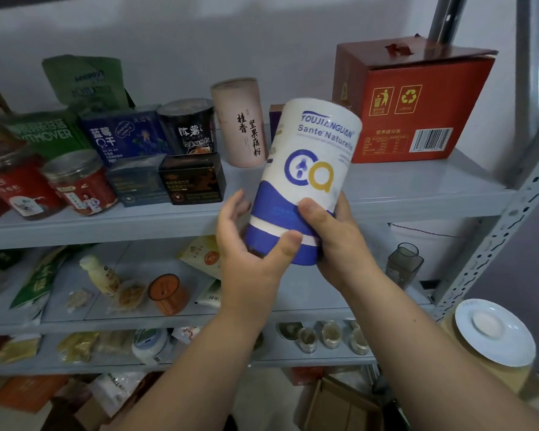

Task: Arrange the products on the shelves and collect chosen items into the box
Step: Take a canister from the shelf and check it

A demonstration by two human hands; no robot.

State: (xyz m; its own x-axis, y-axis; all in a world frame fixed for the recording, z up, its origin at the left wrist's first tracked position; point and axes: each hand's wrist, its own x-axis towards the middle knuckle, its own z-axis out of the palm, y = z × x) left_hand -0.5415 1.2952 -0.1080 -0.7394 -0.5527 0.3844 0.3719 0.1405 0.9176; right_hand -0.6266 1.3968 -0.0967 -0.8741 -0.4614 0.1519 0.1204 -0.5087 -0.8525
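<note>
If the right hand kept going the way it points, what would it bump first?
Probably the pink tube, standing on the shelf just behind the can that the right hand grips; depth is unclear.

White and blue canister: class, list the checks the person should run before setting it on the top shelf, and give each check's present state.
1. Grip secure: ok. The right hand wraps the canister; the left hand lays its thumb across the base.
2. Canister upright: not ok, it tilts.
3. Bare space on the top shelf: ok, in front of the red carton.
4. Lid closed: cannot tell, the top faces away.
</note>
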